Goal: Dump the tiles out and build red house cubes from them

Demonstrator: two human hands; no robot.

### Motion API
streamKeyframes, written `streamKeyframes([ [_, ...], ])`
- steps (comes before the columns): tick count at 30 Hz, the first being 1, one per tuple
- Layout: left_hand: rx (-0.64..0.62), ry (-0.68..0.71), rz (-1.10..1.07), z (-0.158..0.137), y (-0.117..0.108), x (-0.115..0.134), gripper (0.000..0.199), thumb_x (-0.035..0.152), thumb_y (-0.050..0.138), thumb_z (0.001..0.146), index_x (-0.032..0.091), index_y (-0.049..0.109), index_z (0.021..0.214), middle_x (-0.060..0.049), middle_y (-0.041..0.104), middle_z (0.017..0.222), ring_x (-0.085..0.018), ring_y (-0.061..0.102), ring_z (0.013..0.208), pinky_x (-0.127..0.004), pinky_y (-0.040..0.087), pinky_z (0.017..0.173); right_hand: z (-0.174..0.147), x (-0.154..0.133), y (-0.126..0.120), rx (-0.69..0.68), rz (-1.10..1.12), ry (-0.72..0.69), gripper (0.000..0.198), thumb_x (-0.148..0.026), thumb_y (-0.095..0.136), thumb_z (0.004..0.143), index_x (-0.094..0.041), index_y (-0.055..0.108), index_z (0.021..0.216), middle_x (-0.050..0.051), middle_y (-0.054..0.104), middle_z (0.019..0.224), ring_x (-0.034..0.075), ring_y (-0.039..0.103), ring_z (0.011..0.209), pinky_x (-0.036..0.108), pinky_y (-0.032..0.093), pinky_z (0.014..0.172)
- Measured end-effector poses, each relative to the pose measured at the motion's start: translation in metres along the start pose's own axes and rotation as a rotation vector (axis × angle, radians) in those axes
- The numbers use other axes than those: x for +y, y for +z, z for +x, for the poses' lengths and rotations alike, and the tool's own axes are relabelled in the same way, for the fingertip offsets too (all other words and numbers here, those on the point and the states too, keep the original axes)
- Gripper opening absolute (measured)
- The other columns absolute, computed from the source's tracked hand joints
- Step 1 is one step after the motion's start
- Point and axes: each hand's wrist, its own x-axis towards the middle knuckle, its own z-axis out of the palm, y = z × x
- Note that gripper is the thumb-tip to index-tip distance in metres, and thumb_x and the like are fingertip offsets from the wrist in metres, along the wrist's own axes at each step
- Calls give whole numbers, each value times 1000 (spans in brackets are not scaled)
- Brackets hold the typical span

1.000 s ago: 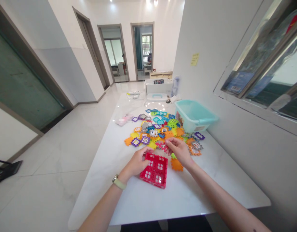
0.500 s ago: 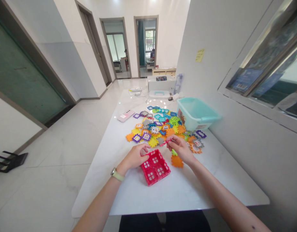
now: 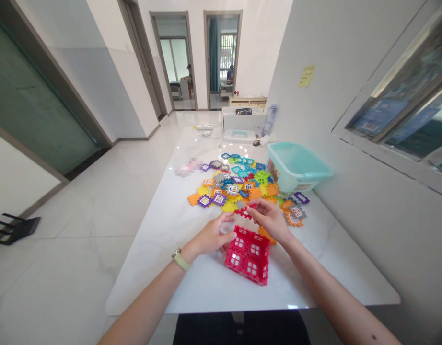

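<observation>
A red box of interlocking window panels (image 3: 252, 254), with its top uncovered, rests on the table in front of me. My left hand (image 3: 217, 235) grips its far left corner, thumb on the wall and lower fingers behind it. Just beyond the box, my right hand (image 3: 269, 218) pinches a loose red panel (image 3: 244, 212) between thumb and fingers, and part of that panel is hidden by the fingers. An orange gear-edged panel (image 3: 267, 235) lies partly covered between the box and my right wrist.
A pile of colourful gear-edged panels (image 3: 232, 189) spreads beyond my hands. A turquoise bin (image 3: 302, 167) stands at the right by the wall. Farther back are a white box (image 3: 242, 120), a clear bottle (image 3: 269, 120) and cables (image 3: 203, 129). The white table (image 3: 163, 268) carries everything.
The red box has turned and shifted right with my left hand. The red panel in my right hand has tilted, showing more of its face. The view has shifted slightly.
</observation>
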Motion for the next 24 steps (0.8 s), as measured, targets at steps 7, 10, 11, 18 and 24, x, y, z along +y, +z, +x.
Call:
streamKeyframes([
  [7,269,170,92,9,1,2,48,29,62,85,22,50,131,-10,62,119,-6,59,56,-20,50,53,-2,0,1,-67,66,39,36,-45,72,76,-17,62,96,-2,62,59,11,54,46,23,42,44],
  [10,327,225,111,15,1,2,33,31,61,86,18,59,117,-8,66,106,-9,59,60,-22,49,56,-3,0,3,-111,108,43,35,-44,72,78,-18,61,98,-3,61,58,11,54,46,22,42,43],
  [11,335,238,104,16,2,2,29,31,61,86,16,62,111,-7,68,100,-10,59,62,-22,49,58,-3,0,3,-124,124,42,33,-44,72,78,-18,60,96,-3,61,57,10,54,45,22,42,44],
  [18,410,345,112,25,3,17,16,28,59,87,16,65,97,-6,68,94,-17,63,86,-27,49,76,-4,-2,0,-204,171,17,31,-45,72,78,-19,56,78,-2,60,59,10,54,48,23,42,47],
  [24,354,416,-21,40,14,31,17,24,61,85,17,62,100,-4,66,94,-16,62,85,-27,50,78,-4,-3,-7,-260,219,28,31,-44,73,78,-20,54,78,-2,61,61,12,56,51,24,44,49],
])
